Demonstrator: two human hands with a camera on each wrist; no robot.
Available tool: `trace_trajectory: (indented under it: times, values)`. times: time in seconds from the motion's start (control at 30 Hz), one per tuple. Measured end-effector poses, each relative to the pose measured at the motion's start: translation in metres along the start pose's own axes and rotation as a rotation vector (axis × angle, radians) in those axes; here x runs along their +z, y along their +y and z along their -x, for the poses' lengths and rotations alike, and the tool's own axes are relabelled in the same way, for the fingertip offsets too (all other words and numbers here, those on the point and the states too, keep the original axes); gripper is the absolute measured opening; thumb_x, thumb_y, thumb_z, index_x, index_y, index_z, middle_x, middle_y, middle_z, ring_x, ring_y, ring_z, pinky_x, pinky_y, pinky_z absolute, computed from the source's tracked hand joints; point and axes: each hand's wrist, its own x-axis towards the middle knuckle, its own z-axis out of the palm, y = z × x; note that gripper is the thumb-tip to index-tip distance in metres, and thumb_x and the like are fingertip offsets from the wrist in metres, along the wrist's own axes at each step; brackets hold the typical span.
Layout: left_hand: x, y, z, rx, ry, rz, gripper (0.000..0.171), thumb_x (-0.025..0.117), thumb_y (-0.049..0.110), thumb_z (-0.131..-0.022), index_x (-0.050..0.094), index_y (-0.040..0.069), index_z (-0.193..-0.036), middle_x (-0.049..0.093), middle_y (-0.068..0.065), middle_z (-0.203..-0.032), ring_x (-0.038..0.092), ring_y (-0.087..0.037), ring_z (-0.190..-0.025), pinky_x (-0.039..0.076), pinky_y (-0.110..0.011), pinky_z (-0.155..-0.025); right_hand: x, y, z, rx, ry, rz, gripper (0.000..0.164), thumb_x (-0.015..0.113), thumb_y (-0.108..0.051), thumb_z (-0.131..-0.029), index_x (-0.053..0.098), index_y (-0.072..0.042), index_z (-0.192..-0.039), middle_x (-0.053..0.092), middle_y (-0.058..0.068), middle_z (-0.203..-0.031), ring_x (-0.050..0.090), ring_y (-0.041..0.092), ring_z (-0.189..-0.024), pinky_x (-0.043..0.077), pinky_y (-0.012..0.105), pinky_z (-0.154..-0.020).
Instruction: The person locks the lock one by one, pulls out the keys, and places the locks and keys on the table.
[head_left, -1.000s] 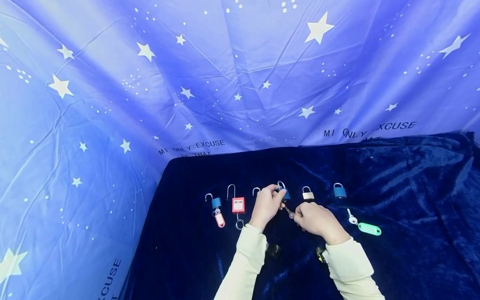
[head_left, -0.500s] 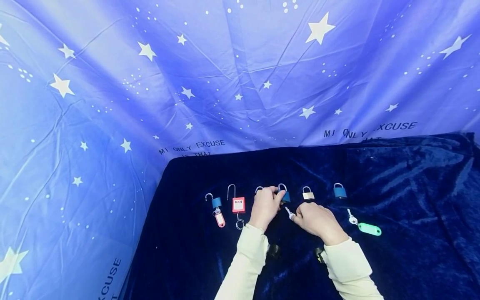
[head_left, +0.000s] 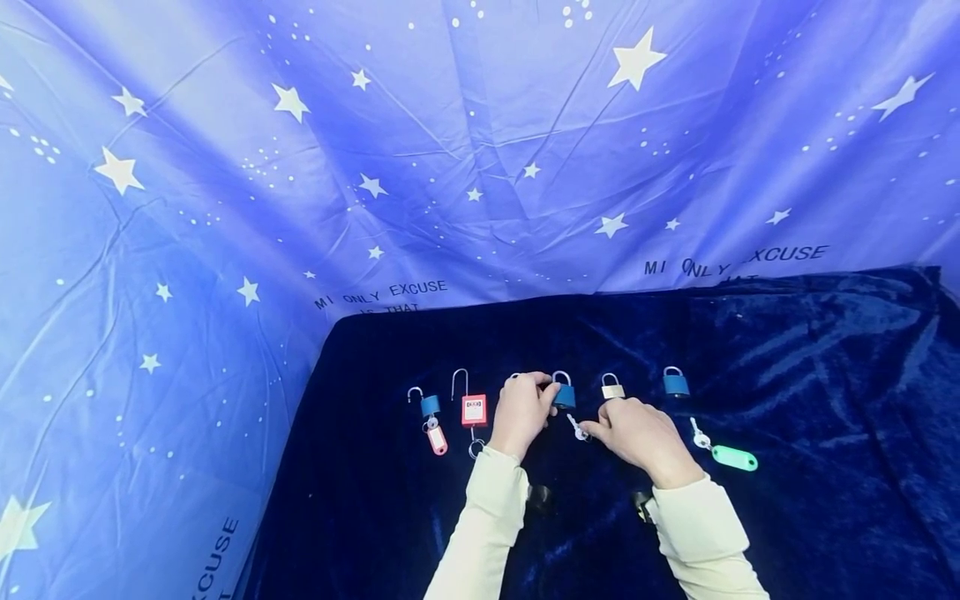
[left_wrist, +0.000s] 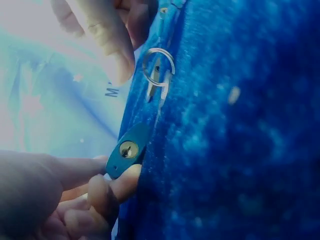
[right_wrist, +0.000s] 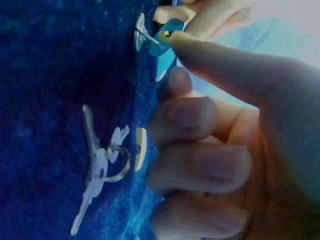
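My left hand (head_left: 522,410) pinches a blue padlock (head_left: 564,396) between thumb and fingers; its shackle points away from me. The left wrist view shows the brass keyhole in the padlock's (left_wrist: 129,150) underside with no key in it. Just below the padlock, small silver keys (head_left: 577,428) on a ring lie on the cloth, right by my right hand's fingertips. My right hand (head_left: 633,433) has loosely curled fingers and a thumb held apart from them, with nothing between. In the right wrist view another bunch of keys (right_wrist: 95,170) lies beneath that hand.
A brass padlock (head_left: 612,391) and a blue padlock (head_left: 676,384) stand to the right, with green-tagged keys (head_left: 733,458) below. On the left lie an unlocked blue padlock (head_left: 429,407) with a pink tag and a red padlock (head_left: 473,412). Dark blue velvet (head_left: 375,517) covers the table.
The padlock in my left hand has come down onto the cloth from a raised, tilted pose. My right hand has lowered the keys it pinched and let go of them.
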Motion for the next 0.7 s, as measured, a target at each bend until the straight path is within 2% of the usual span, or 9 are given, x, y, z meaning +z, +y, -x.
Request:
trace_trajectory:
  times: [0.13, 0.27, 0.4, 0.53, 0.7]
  values:
    - [0.000, -0.002, 0.000, -0.016, -0.041, 0.073, 0.025, 0.057, 0.027, -0.088, 0.064, 0.009, -0.104, 0.055, 0.008, -0.051, 0.047, -0.005, -0.036, 0.040, -0.022, -0.042, -0.001, 0.001, 0.001, -0.021, 0.015, -0.012, 0.043, 0.056, -0.044, -0.086, 0.041, -0.016, -0.058, 0.035, -0.004, -0.052, 0.036, 0.015, -0.046, 0.029, 0.030, -0.045]
    - [-0.002, -0.004, -0.002, -0.003, -0.036, 0.098, 0.023, 0.058, 0.025, -0.088, 0.064, 0.009, -0.103, 0.055, 0.007, -0.050, 0.048, -0.006, -0.036, 0.041, -0.022, -0.042, -0.002, 0.000, 0.002, -0.052, 0.050, -0.018, 0.042, 0.056, -0.043, -0.086, 0.041, -0.016, -0.058, 0.036, -0.004, -0.053, 0.036, 0.014, -0.047, 0.029, 0.030, -0.045]
    - [-0.009, -0.008, -0.004, 0.006, 0.012, 0.062, 0.023, 0.059, 0.025, -0.087, 0.065, 0.009, -0.103, 0.056, 0.009, -0.053, 0.048, -0.003, -0.040, 0.043, -0.022, -0.048, -0.002, -0.004, 0.001, -0.079, 0.090, -0.026, 0.041, 0.056, -0.043, -0.086, 0.041, -0.017, -0.059, 0.036, -0.004, -0.054, 0.036, 0.014, -0.047, 0.029, 0.030, -0.045]
    - [-0.020, -0.012, -0.005, 0.004, 0.101, -0.022, 0.020, 0.060, 0.025, -0.086, 0.067, 0.012, -0.099, 0.057, 0.012, -0.056, 0.053, -0.003, -0.052, 0.044, -0.025, -0.061, -0.002, -0.007, -0.001, -0.088, 0.119, -0.040, 0.039, 0.057, -0.041, -0.086, 0.042, -0.018, -0.059, 0.037, -0.004, -0.056, 0.037, 0.014, -0.048, 0.030, 0.030, -0.045]
    - [-0.029, -0.013, -0.007, -0.025, 0.163, -0.071, 0.014, 0.063, 0.027, -0.083, 0.068, 0.017, -0.092, 0.058, 0.015, -0.067, 0.058, -0.009, -0.069, 0.045, -0.030, -0.063, -0.002, -0.010, -0.002, -0.073, 0.138, -0.051, 0.033, 0.057, -0.037, -0.087, 0.045, -0.019, -0.062, 0.040, -0.005, -0.057, 0.038, 0.013, -0.048, 0.032, 0.030, -0.046]
